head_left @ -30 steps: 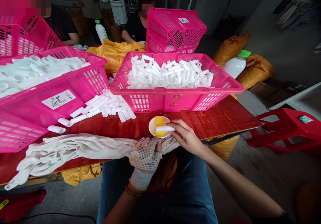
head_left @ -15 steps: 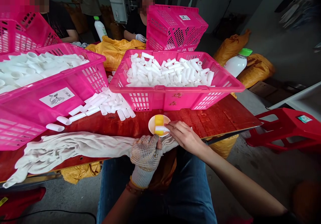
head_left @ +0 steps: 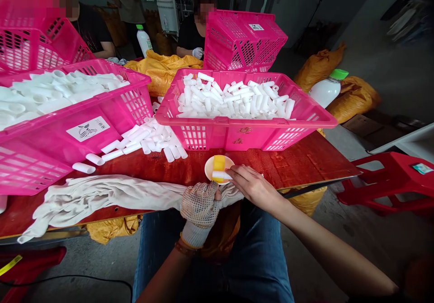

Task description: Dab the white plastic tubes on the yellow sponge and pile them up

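Head view: the white tube (head_left: 219, 175) lies left-to-right across a yellow strip (head_left: 219, 162) at the small dish (head_left: 208, 169), its right end pinched by the nearer right hand (head_left: 255, 186). The gloved left hand (head_left: 200, 207) curls at the dish's near side, grip unclear; a pink crate (head_left: 220, 136) stands beyond, cloth (head_left: 115, 195) left.

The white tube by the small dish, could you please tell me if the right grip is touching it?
Touching: the head view shows the right grip closed over one end of the white tube, the rest showing against the small dish.
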Available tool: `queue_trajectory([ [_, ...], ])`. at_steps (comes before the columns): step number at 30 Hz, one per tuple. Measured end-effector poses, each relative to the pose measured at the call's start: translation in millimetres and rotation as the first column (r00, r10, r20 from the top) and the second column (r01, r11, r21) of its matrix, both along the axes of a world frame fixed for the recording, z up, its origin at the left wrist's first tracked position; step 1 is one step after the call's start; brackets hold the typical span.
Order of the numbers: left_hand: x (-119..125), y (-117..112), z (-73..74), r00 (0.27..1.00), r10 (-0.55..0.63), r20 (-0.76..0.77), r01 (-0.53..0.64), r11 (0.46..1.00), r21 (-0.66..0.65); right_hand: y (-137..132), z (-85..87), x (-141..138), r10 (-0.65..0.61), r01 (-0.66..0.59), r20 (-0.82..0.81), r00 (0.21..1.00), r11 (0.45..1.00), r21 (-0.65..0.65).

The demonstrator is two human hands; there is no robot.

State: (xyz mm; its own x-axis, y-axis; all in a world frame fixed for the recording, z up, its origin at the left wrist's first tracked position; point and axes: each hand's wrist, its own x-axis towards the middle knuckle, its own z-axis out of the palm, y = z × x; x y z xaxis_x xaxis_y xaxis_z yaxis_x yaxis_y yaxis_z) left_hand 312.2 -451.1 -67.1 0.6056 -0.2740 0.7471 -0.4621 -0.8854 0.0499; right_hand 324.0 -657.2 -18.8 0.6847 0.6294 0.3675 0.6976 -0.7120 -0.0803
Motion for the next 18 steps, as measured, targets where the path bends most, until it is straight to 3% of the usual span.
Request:
queue_trajectory([
  [3, 1, 1, -4.4, 0.999, 0.007, 0.033, -0.007, 1.0, -0.012, 1, 5.4, -1, 0.006, -0.007, -0.013, 1.0, 0.996, -0.088],
  [9, -2, -1, -8.3, 0.997, 0.03, 0.069, -0.029, 0.999, -0.016, 4, 10.1, -2, -0.053, 0.053, -0.047, 0.998, 0.999, 0.007],
  [14, -2, -1, -11.8, 0.99, 0.025, 0.135, -0.02, 0.999, -0.033, 5, 14.0, -2, 0.007, -0.01, -0.028, 1.0, 0.996, -0.093],
  [18, -3, 0, -14.5, 0.995, 0.032, 0.092, -0.031, 0.999, -0.015, 8, 18.1, -4, -0.057, 0.054, -0.043, 0.997, 0.996, -0.075],
])
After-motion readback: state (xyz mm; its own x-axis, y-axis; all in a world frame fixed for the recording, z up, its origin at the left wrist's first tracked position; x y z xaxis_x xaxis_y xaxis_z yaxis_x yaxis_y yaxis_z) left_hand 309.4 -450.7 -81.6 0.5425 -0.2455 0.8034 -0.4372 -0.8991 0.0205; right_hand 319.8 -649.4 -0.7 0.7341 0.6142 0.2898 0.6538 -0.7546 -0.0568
